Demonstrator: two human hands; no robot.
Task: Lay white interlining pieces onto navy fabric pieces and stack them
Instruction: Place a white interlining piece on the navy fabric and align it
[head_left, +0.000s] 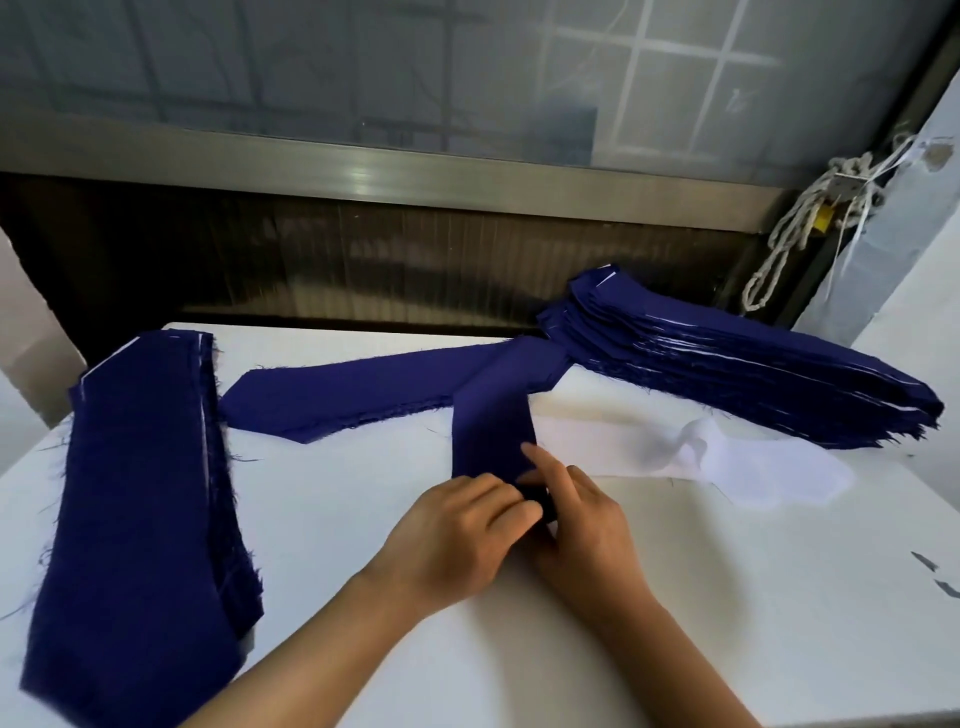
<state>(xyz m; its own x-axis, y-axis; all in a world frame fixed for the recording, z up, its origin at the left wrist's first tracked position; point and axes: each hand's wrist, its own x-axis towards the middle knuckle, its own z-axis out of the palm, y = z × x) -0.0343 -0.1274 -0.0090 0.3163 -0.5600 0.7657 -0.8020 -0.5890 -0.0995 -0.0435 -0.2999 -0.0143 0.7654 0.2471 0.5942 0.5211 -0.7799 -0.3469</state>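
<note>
Two hands meet over the middle of the white worktop (363, 597), both on the near end of one navy fabric piece (493, 415). The left hand (457, 530) curls its fingers over that end from the left, knuckles up. The right hand (587, 530) takes the same end from the right, its forefinger (535, 460) stretched out flat on the cloth. The overlapping fingers hide the tip of the piece, so the hold beneath them is probably a pinch between thumb and fingers.

From the hands the held piece runs away and a little to the right, up to the foot of a tall stack of navy pieces (727, 364). That stack lies beyond and to the right of the right hand, with thin white edges showing between its layers. White interlining pieces (727, 462) lie on the worktop just right of the right hand, between it and the tall stack; one has a raised fold.

Beyond the left hand a single navy piece (337, 400) with a pointed left end lies flat, its right end meeting the held one. Well to the left of the left hand a second navy stack (140, 493) reaches toward the near edge. A knotted rope (779, 249) hangs far beyond the right hand, and small dark scraps (930, 571) lie far to its right.
</note>
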